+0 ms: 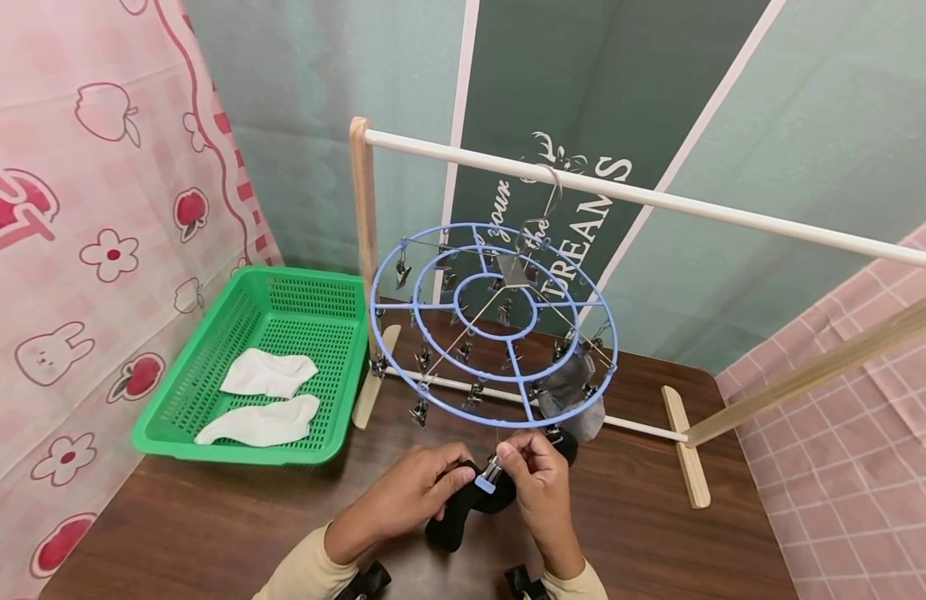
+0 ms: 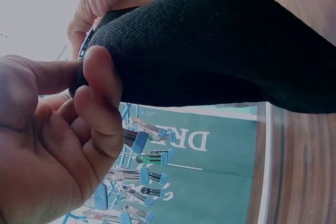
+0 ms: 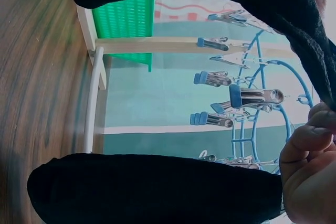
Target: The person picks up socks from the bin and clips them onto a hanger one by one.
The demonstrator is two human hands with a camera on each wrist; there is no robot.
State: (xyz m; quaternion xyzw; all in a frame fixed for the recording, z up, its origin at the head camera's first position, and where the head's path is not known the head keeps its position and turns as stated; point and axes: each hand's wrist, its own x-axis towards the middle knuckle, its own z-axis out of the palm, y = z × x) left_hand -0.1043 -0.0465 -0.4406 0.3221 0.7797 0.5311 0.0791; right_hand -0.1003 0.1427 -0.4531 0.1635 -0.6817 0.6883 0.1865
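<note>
My left hand pinches the cuff of a black sock between thumb and fingers. The sock's leg and foot spread out to one side in the left wrist view. At the same cuff, my right hand grips a metal clip with a blue tip. Whether the clip's mouth has closed on the fabric I cannot tell. Above both hands hangs a round blue clip hanger with several clips. Another black sock hangs beside my right hand, and a grey sock hangs farther back.
A white rail on wooden posts carries the hanger by its hook. To the left, a green basket holds two white socks. The rack's lower bar and wooden feet stand on the brown table.
</note>
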